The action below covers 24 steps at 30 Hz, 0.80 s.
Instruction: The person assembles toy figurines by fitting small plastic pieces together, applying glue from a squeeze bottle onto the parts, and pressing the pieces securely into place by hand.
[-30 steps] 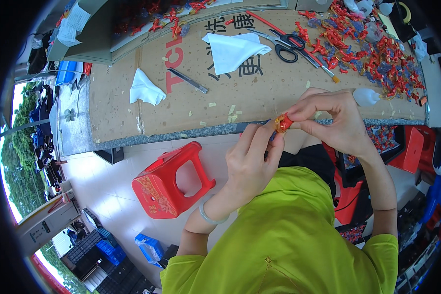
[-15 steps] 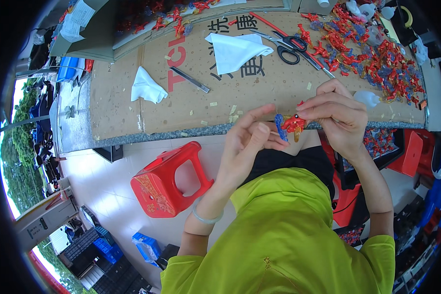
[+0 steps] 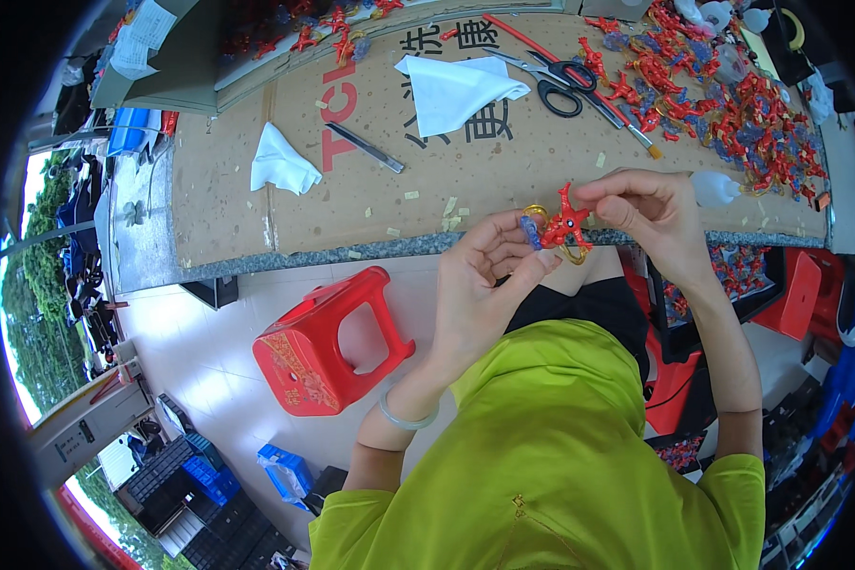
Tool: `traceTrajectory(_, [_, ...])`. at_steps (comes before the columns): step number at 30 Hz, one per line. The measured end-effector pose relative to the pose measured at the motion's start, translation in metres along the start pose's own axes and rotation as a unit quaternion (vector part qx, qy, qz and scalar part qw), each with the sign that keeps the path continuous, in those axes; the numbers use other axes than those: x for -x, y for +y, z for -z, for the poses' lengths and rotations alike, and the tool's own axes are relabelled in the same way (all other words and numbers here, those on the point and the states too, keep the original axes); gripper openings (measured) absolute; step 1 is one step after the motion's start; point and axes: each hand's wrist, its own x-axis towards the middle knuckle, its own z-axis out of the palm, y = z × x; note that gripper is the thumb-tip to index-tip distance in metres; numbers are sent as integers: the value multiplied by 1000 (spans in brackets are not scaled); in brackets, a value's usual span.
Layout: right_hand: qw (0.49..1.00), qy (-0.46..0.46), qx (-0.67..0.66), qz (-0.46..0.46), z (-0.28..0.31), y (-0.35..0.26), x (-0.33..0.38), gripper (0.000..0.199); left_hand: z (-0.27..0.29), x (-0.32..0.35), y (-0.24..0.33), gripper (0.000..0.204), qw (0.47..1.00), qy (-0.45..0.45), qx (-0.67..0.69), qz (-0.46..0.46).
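Note:
A small red plastic toy figurine (image 3: 567, 226) with blue and clear yellow parts is between my hands, just off the bench's front edge. My left hand (image 3: 492, 261) pinches the blue part at its left side, thumb below and fingers curled behind. From the right, my right hand (image 3: 654, 214) reaches its bent thumb and forefinger to the figurine's red limb; the exact contact is partly hidden. Beyond the hands, black-handled scissors (image 3: 562, 95), a brush (image 3: 641, 138) and metal tweezers (image 3: 366, 148) lie on the cardboard (image 3: 223, 180).
A heap of red, blue and yellow figurines (image 3: 755, 133) covers the bench's right end, beside a white squeeze bottle (image 3: 715, 188). White cloths (image 3: 456, 93) lie at the middle and left. A red stool (image 3: 304, 366) stands left of me, and a black tray (image 3: 727, 294) of figurines stands under the bench.
My left fingers have closed on the blue part; they were spread beside it. The figurine has turned, showing its red limbs spread, and my right fingers have loosened and shifted slightly.

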Motion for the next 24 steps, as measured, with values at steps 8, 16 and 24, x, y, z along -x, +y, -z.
traceTrajectory(8, [993,-60,4,-98,3,-3,-3,13,0,2,-13,36,986,28,-137,-95])
traceTrajectory(16, [997,-68,29,-27,2,4,-2,10,-1,3,-10,33,951,31,-243,-187])
traceTrajectory(24, [996,-30,66,50,-9,-1,3,17,4,6,-5,29,874,49,-358,-323])
